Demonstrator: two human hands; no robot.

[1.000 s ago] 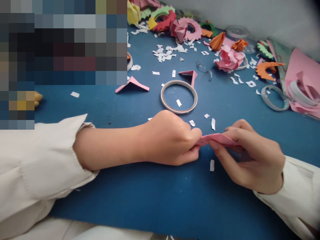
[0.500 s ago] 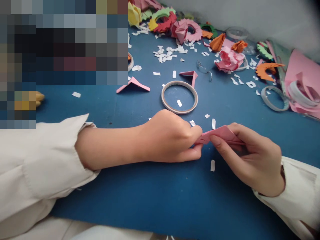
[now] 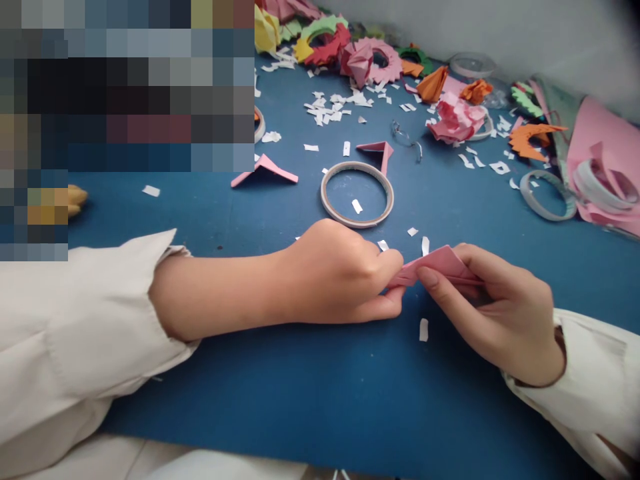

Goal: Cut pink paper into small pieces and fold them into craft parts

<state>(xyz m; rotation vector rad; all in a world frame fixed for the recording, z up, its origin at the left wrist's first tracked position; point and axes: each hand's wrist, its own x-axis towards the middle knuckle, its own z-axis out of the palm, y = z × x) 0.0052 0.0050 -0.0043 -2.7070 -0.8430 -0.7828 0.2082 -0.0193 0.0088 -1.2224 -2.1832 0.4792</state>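
Both hands grip one folded piece of pink paper (image 3: 440,263) just above the blue table (image 3: 280,387). My left hand (image 3: 345,277) is closed, its curled fingers pinching the paper's left end and hiding that end. My right hand (image 3: 505,307) holds the wider right part, with the thumb on the near face and the other fingers behind. Beyond my left hand lies a roll of double-sided tape (image 3: 326,203). Two more folded pink strips rest behind it, a V-shaped strip (image 3: 280,172) at left and an angled strip (image 3: 385,155) close to the roll.
Small white paper scraps (image 3: 424,330) are strewn about, densest at the back. Along the wall lie folded paper rings and flowers, including a pink flower (image 3: 457,119) and an orange curved piece (image 3: 530,141). More tape rolls (image 3: 547,195) and pink sheets (image 3: 600,133) sit at right.
My right hand has shifted very slightly up and left, tilting the pink paper's right part a little. My left hand stays nearly still, its grip unchanged.
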